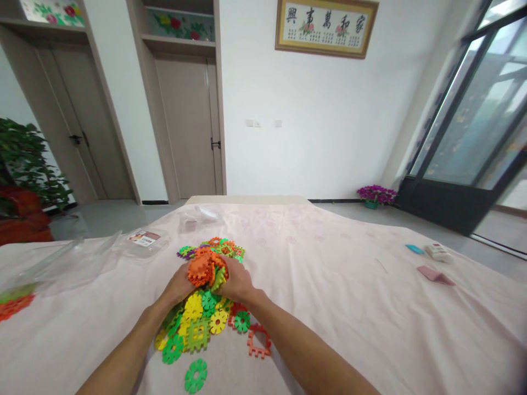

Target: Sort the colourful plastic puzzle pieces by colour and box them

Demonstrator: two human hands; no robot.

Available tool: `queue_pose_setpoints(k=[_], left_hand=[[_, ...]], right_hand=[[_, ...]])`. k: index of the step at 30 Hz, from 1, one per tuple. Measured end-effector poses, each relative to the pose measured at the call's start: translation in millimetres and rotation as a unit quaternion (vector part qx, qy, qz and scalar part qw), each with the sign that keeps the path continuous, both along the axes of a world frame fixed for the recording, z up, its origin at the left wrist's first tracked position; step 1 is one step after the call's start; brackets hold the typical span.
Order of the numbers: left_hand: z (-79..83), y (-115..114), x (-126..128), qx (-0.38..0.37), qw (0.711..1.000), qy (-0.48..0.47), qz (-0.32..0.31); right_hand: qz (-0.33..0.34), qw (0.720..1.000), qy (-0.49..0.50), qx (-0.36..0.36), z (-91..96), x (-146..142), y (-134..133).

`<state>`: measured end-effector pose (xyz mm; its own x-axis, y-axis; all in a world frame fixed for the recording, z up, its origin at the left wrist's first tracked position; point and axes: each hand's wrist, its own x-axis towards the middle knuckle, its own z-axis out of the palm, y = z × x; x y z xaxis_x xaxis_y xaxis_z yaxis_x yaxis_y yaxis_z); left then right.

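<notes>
Both my hands are wrapped round a bunch of orange plastic interlocking pieces (201, 266), with some yellow-green ones (219, 277) among them. My left hand (181, 282) grips from the left side, and my right hand (239, 281) from the right; the fingertips are partly hidden. Below and behind the hands lies a loose pile of green, yellow and red notched pieces, among them a yellow-green square (196, 334) and a yellow disc (218, 322). A red square frame (259, 341) lies beside my right forearm. One green disc (195, 376) sits apart, nearest to me.
A pink cloth (329, 285) covers the table. At the left are clear plastic bags (69, 263), a clear lidded container with a label (144, 239), and more orange pieces (16, 307). Far right lie a pink folded cloth (435, 275), a white packet (437, 252) and a blue item (414, 249).
</notes>
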<state>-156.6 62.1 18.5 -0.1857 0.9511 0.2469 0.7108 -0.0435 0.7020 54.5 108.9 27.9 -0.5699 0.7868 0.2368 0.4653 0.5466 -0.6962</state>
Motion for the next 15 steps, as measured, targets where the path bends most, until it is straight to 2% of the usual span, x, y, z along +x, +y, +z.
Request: queue_pose_setpoints(k=[2, 3, 6, 8, 10, 12, 15], left_hand=[[8.6, -4, 12, 0.050, 0.993, -0.086, -0.067], [12.4, -6, 18, 0.062, 0.990, -0.103, -0.076], [25.1, -12, 33, 0.079, 0.987, -0.127, -0.055], [36.1, -17, 38, 0.077, 0.987, -0.127, -0.059], [46.8, -28, 36, 0.057, 0.989, -0.109, -0.084], [51.8, -45, 26, 0.028, 0.993, -0.052, -0.101], [38.9, -79, 7, -0.019, 0.992, 0.061, -0.113]], right_hand=[[0.033, 0.994, 0.108, -0.016, 2.8, -4, -8], [0.054, 0.985, 0.158, -0.033, 5.0, -5, -11], [0.079, 0.956, 0.267, -0.096, 14.1, -6, -15], [0.085, 0.946, 0.287, -0.124, 20.7, 2, -15], [0.104, 0.951, 0.258, -0.135, 25.0, 18, -11], [0.133, 0.963, 0.192, -0.132, 24.8, 42, -6], [0.195, 0.974, 0.048, -0.107, 15.4, 76, -2]])
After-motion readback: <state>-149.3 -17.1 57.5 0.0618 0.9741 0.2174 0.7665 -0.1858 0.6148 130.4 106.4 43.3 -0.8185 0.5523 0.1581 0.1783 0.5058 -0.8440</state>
